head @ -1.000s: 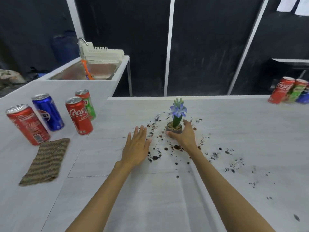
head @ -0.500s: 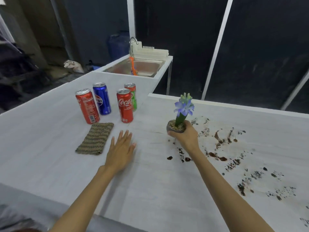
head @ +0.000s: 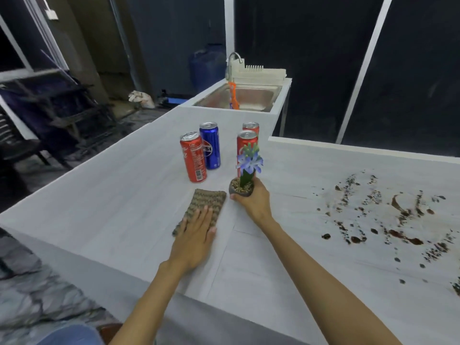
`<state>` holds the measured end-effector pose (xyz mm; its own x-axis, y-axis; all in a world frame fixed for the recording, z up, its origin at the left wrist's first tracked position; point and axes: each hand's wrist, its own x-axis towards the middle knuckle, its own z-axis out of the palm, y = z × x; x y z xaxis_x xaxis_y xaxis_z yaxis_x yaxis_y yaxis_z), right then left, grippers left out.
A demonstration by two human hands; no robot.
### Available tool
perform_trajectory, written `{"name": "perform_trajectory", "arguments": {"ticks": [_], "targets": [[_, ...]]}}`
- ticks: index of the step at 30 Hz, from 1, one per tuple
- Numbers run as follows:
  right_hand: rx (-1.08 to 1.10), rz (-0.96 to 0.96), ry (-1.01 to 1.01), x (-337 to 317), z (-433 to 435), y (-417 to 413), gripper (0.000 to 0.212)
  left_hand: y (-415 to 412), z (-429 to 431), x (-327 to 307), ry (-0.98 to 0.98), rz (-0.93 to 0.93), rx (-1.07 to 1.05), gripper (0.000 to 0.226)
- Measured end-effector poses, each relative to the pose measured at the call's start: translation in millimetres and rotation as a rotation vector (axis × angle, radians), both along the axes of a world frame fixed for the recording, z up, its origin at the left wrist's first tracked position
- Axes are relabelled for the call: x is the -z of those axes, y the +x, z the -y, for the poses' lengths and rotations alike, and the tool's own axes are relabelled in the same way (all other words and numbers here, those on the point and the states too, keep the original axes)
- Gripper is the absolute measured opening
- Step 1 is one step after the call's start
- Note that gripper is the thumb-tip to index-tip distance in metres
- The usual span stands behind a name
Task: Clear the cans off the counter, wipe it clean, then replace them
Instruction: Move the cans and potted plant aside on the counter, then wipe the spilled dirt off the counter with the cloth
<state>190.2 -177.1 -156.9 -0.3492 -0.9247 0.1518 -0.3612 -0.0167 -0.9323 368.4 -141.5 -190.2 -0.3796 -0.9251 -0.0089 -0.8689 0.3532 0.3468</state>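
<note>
Several cans stand together on the white counter (head: 104, 195): a red can (head: 193, 157), a blue Pepsi can (head: 210, 145), a red Coca-Cola can (head: 245, 145) and another can (head: 251, 126) behind it. My right hand (head: 252, 197) grips a small grey pot with a blue flower (head: 242, 180), held just in front of the Coca-Cola can. My left hand (head: 195, 235) lies flat with fingers spread on the near end of a brown knitted cloth (head: 207, 201).
Dark soil crumbs and brown smears (head: 388, 220) cover the counter to the right. A steel sink (head: 246, 95) with a white rack (head: 258, 73) lies behind the cans. The counter's front edge runs close below my arms.
My right hand has carried the flower pot left, away from the soil, to beside the cans. My left hand slid left onto the cloth. The view turned left.
</note>
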Motion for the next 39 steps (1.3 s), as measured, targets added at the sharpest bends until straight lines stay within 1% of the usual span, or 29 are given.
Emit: {"name": "perform_trajectory", "arguments": {"ticks": [3, 6, 10, 13, 14, 15, 16, 17, 18, 19, 20, 21, 23, 25, 26, 29, 34, 39], "targets": [[-0.002, -0.032, -0.008, 7.3, 9.1, 15.4, 0.062, 16.8, -15.9, -0.5, 0.046, 0.013, 0.018, 0.054], [0.008, -0.041, 0.006, 12.3, 14.1, 27.1, 0.067, 23.4, -14.9, -9.7, 0.11, 0.006, 0.048, 0.054], [0.017, -0.036, 0.026, 13.6, 17.7, 31.1, 0.073, 32.3, -4.1, -13.7, 0.055, -0.002, 0.017, 0.054], [-0.011, 0.045, 0.054, 10.0, 13.0, 29.0, 0.088, 40.0, 1.1, -9.9, 0.045, -0.044, 0.003, 0.053], [0.026, 0.062, 0.064, 8.7, 7.4, 30.1, 0.092, 42.2, 2.3, -9.1, 0.04, -0.076, 0.001, 0.053], [0.096, 0.067, 0.058, 8.0, -0.8, 33.9, 0.091, 44.6, 3.2, -8.4, 0.033, -0.107, -0.004, 0.053], [0.169, 0.056, -0.002, 8.0, -10.7, 41.2, 0.082, 46.7, 4.5, -7.6, 0.021, -0.133, -0.014, 0.052], [0.212, 0.024, -0.117, 8.4, -20.8, 52.4, 0.067, 49.1, 5.6, -6.8, 0.008, -0.151, -0.026, 0.052], [0.201, -0.03, -0.229, 9.2, -28.8, 66.4, 0.051, 51.4, 6.7, -6.2, 0.0, -0.161, -0.036, 0.051], [0.143, -0.1, -0.283, 9.8, -34.4, 80.7, 0.039, 53.4, 7.0, -5.4, 0.001, -0.162, -0.036, 0.051], [0.054, -0.187, -0.274, 9.6, -36.9, 93.9, 0.034, 54.8, 6.5, -4.5, 0.007, -0.155, -0.028, 0.05], [-0.046, -0.276, -0.213, 11.1, -36.3, 104.7, 0.033, 55.9, 5.3, -3.2, 0.011, -0.147, -0.015, 0.05], [-0.22, -0.501, -0.015, 18.4, -28.8, 116.2, 0.042, 59.7, 2.7, -0.1, 0.009, -0.156, 0.002, 0.049], [-0.305, -0.74, 0.127, 26.5, -25.3, 117.4, 0.048, 67.4, 0.9, 1.1, 0.007, -0.183, -0.014, 0.048], [-0.316, -0.798, 0.157, 30.3, -27.1, 115.4, 0.05, 71.9, 0.2, 0.9, 0.003, -0.195, -0.026, 0.048], [-0.323, -0.86, 0.184, 36.7, -41.5, 100.1, 0.056, 76.4, -1.6, -4.5, -0.045, -0.202, -0.01, 0.049], [-0.335, -0.897, 0.219, 36.2, -83.8, 37.3, 0.06, 30.4, -13.6, -8.5, -0.071, -0.106, 0.161, 0.049], [-0.312, -0.878, 0.402, 20.0, -123.2, -56.2, 0.064, -32.6, -28.5, -3.7, -0.054, -0.083, 0.253, 0.052]]}}
